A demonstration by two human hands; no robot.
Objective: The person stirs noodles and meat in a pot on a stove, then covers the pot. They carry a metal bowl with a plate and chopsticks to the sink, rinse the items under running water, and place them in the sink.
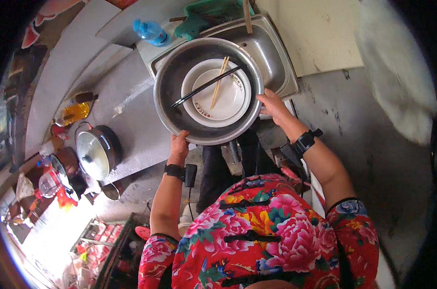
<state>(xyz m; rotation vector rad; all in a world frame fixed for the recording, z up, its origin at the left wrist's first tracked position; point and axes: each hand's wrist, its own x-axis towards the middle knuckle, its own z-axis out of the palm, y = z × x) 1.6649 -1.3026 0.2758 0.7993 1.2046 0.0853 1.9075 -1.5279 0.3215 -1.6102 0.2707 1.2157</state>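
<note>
A large stainless steel basin point(166, 119) is held between my hands over the near left part of a steel sink point(272, 54). My left hand point(179, 143) grips its rim at the lower left, and my right hand point(272, 104) grips the rim on the right. Inside the basin sits a white bowl point(227, 106) with lettering on its inner wall. A dark pair of chopsticks point(206, 86) lies slanted across the bowl, one end over its upper right rim. A light wooden pair of chopsticks point(219, 82) leans in the bowl, crossing the dark pair.
A blue plastic bottle point(151, 32) and green cloth point(196, 25) are by the sink. On the grey counter point(139, 108) at left stand a lidded pot point(93, 153) and a bottle of yellow oil point(75, 112). A pale cloth point(397, 68) hangs at right. A crate point(122, 231) is low at left.
</note>
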